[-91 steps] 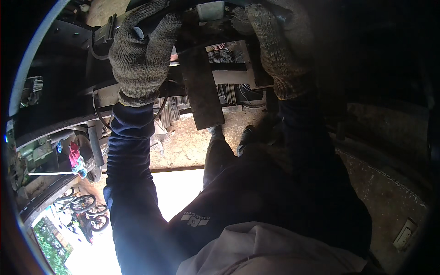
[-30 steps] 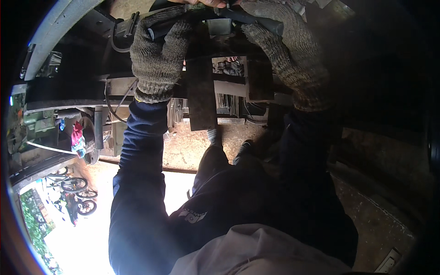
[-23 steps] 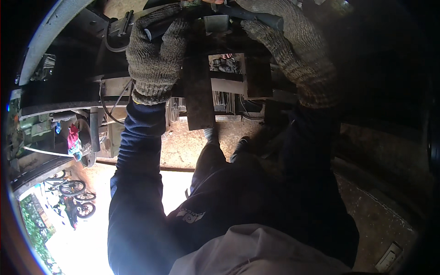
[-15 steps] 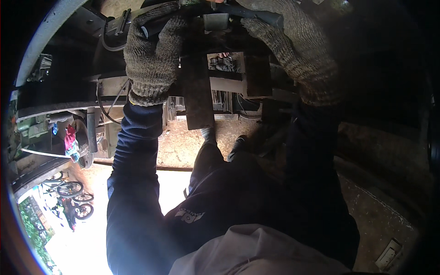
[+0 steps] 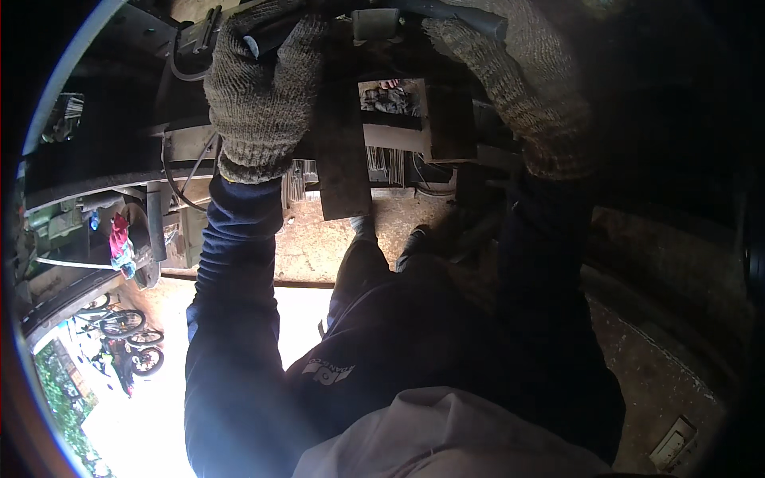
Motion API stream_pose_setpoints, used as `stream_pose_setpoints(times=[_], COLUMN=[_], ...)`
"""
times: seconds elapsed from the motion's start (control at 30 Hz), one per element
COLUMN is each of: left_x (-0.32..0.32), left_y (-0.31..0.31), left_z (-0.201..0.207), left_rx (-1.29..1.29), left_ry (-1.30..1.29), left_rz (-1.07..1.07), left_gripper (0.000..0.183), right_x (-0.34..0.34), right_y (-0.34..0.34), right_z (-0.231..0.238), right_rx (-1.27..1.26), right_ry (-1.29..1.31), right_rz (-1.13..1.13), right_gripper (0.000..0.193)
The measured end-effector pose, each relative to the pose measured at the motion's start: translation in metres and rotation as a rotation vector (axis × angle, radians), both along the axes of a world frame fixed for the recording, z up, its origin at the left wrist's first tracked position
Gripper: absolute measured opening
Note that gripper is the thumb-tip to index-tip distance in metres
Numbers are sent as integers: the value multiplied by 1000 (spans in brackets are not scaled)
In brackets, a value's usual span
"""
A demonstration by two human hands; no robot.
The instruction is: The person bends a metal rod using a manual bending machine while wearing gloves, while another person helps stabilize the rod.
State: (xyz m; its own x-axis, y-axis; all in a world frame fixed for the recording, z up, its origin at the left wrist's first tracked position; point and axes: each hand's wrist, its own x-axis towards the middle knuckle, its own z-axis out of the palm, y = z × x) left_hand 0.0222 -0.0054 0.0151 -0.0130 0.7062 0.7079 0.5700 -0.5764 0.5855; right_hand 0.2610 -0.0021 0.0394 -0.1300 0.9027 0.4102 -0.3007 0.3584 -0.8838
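My left hand (image 5: 259, 107), in a grey-brown knitted glove, is closed around a dark tube-shaped handle (image 5: 275, 36) at the top of the view; the handle's pale round end pokes out beside the fingers. Opposite it, my right hand (image 5: 538, 99), gloved alike, wraps a second dark tube-like handle (image 5: 478, 19), thumb stretched along its near side. Between the hands sits a small greyish metal block (image 5: 376, 25). Whether both handles belong to one piece cannot be seen, as the top edge cuts them off.
Below the hands are a dark upright board (image 5: 344, 171) and a frame with bundled thin rods (image 5: 386, 165). A pink and blue cloth (image 5: 119, 239) hangs at the left. Bicycles (image 5: 122, 324) stand in bright light outside. My feet are on the brown floor (image 5: 311, 243).
The scene has shifted slightly upward in the view. My left hand sits a little farther left; both hands keep their hold on the handles.
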Motion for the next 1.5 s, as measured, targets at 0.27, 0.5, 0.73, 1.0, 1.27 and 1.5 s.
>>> stream_pose_setpoints(times=[0.27,0.5,0.73,1.0,1.27,1.5], left_x=[1,0,3,6,8,-5], left_y=[5,3,3,3,4,2], left_z=[-2,-1,-2,-2,3,-8], left_rx=[23,-82,10,2,35,-17], left_ry=[-53,-156,-133,-189,-101,-218], left_rz=[-41,-49,-101,-59,-42,-106], left_gripper=[29,28,30,29,26,26], right_x=[1,1,3,5,9,1], right_y=[-1,2,5,7,7,9], right_z=[-2,-3,-3,-1,2,-2], right_rx=[-8,-9,-21,-29,-35,-46], right_ry=[9,17,17,26,17,29], right_rz=[10,15,14,23,5,25], right_gripper=[37,36,36,35,35,34])
